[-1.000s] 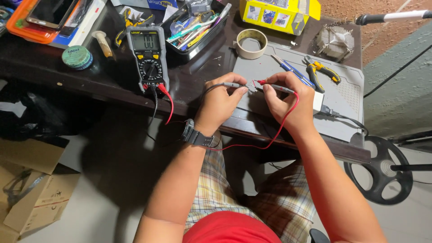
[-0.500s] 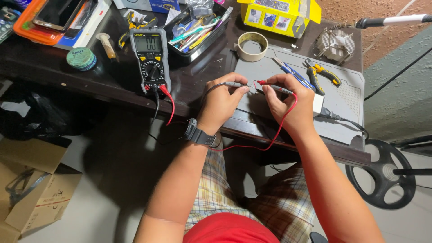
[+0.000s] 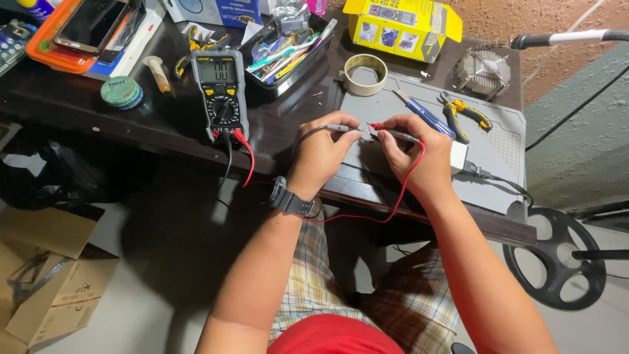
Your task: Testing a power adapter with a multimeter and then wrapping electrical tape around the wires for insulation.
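Observation:
My left hand [image 3: 321,154] pinches a black test probe [image 3: 341,128] whose black lead runs back to a dark multimeter [image 3: 220,95] standing on the dark table [image 3: 164,124]. My right hand [image 3: 413,154] grips a red test probe [image 3: 393,133], and its red lead [image 3: 400,196] loops down below the table edge. The two probe tips meet between my hands over a grey work mat [image 3: 498,144]. Whatever small part sits under the tips is hidden by my fingers. A dark watch [image 3: 290,198] is on my left wrist.
On the mat lie a blue screwdriver [image 3: 422,118] and yellow-handled pliers [image 3: 465,115]. A tape roll [image 3: 365,73], a yellow box [image 3: 400,26], a black tray of tools [image 3: 285,52], a green tin [image 3: 122,92] and an orange tray [image 3: 85,39] crowd the table. A cardboard box [image 3: 46,282] sits on the floor.
Both hands stay over the mat with the probes; the tips have closed together slightly. The view has shifted a little, the multimeter unmoved.

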